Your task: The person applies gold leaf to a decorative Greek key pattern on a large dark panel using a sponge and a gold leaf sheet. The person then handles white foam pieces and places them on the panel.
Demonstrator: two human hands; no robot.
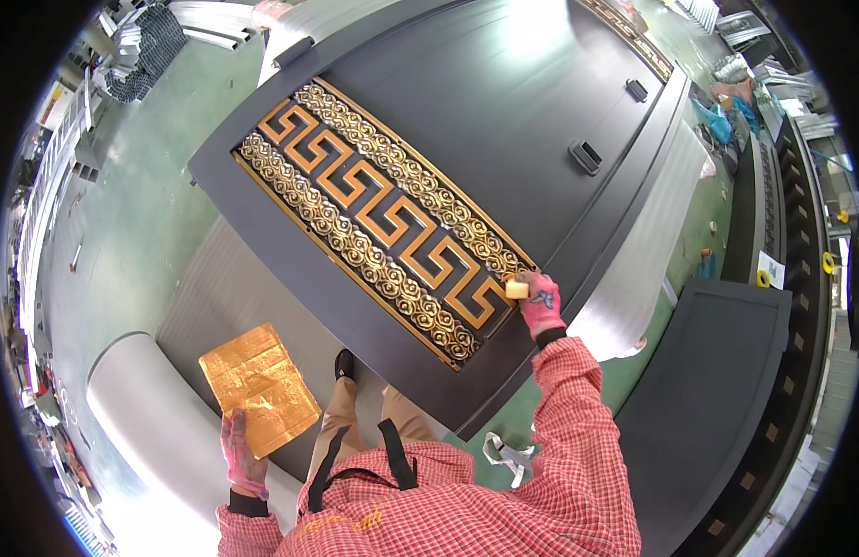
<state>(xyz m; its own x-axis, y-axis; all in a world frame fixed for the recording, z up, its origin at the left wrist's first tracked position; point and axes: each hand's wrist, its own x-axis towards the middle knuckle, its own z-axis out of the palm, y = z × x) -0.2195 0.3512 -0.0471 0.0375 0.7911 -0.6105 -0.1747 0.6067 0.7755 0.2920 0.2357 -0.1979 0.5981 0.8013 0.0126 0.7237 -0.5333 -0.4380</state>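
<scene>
My left hand [243, 456], in a stained pink glove, holds a flat board covered in gold paint or foil [262, 390] by its lower left edge. In my pink-gloved right hand [540, 299] is a small pale sponge block [518, 289], held at the right end of an ornamental panel. The panel has gold rose-patterned bands [360, 247] on both sides of an orange-gold Greek key strip [377, 202]. It is set into a dark grey metal door [485, 132] lying flat in front of me. My fingers hide the panel's corner there.
A large roll of grey foam sheet [144, 390] lies at the lower left. Another dark panel [708, 390] stands to the right, near a long black frame [770, 418]. Two recessed fittings [586, 158] sit on the door. Metal profiles [147, 52] are stacked at the upper left.
</scene>
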